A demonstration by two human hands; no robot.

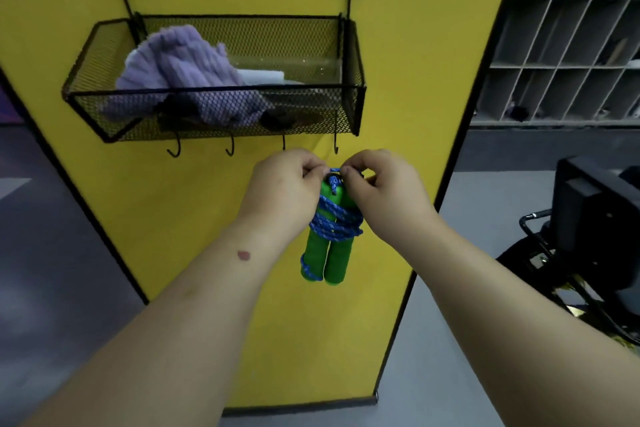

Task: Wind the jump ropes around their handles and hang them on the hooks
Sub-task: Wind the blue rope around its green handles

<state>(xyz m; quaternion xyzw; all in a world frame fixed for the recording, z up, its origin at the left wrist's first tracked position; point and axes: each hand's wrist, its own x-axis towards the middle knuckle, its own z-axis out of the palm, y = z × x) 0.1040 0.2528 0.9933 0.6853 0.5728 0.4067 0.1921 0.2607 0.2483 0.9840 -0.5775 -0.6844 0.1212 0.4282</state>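
**Both hands pinching the rope just under the hooks**

The left hand [282, 184] is curling its fingers and pinching the blue braided rope [334, 220] at the top of the bundle. The right hand [379, 189] is pinching the same loop, nearly touching the left. The two green foam handles [325, 258] are hanging side by side, rope-wrapped, below the wire basket [214, 114] and near the rightmost hook [335, 146]. The hands are hiding the handle tops.

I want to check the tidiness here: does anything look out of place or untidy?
The purple cloth in the wire basket is crumpled in a heap, not folded. On the jump rope that both hands pinch at its top, one blue loop hangs loose near the handles' lower ends. All four hooks are bare.
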